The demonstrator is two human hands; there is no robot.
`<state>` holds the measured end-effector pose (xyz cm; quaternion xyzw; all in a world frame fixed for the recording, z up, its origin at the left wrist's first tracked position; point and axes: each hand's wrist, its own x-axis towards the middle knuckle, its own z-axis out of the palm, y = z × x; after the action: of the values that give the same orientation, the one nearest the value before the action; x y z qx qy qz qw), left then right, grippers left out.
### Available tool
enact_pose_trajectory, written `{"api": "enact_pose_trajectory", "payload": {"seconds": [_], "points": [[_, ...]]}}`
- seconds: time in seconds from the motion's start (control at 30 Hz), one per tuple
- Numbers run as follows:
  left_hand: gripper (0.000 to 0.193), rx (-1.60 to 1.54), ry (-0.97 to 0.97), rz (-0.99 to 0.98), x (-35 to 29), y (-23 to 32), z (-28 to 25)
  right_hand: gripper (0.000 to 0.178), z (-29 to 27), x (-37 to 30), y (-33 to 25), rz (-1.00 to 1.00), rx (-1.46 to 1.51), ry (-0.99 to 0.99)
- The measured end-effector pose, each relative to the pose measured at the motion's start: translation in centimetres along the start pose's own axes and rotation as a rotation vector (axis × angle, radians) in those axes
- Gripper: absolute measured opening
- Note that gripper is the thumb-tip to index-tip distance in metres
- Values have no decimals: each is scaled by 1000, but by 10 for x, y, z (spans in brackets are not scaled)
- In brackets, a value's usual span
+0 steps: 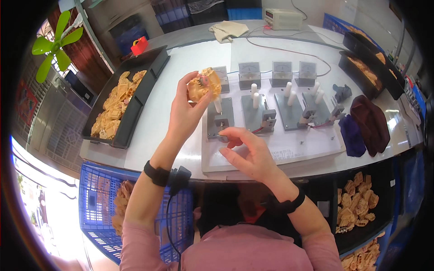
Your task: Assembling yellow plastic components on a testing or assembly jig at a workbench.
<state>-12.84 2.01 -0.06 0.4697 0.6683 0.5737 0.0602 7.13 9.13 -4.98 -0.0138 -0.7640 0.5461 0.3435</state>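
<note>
My left hand [187, 106] is raised over the left part of the bench, its fingers and thumb closed round a beige molded plastic part [205, 86]. A small pinkish-red piece and some dark metal show inside that part. Lower and to the right, my right hand [253, 156] has its thumb and curved index finger apart, with nothing visible between them. Its index fingertip is at the small metal block on the front of the leftmost grey test fixture [214, 122]; whether it touches cannot be made out. A white peg on this fixture stands just below the held part.
More grey fixtures [257, 113] with white pegs stand to the right, analog meters [249, 74] behind them. A black tray [156, 67] of beige parts lies left. Dark cloths [368, 124] and black bins [361, 74] are right. A blue crate [97, 189] sits below the bench's edge.
</note>
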Motion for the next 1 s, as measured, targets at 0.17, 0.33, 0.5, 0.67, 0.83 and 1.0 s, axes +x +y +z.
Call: {"api": "enact_pose_trajectory", "payload": {"seconds": [0.17,0.33,0.5,0.67,0.83,1.0], "points": [[51,185,-165,107,-17,23,0,40,-1,2,2,-25,19,25],[36,154,-217,53,-19,14,-8,39,1,0,0,-57,15,36],[36,152,-237,-34,-35,6,-5,38,2,-4,-6,-72,-64,72],[54,253,-106,-41,-66,9,-57,30,8,-5,2,-65,-150,228],[52,235,55,-499,-139,-14,-200,9,6,-1,3,-63,-328,51],[61,280,52,-1208,-282,-86,-298,7,10,-4,2,77,-515,-53]]}}
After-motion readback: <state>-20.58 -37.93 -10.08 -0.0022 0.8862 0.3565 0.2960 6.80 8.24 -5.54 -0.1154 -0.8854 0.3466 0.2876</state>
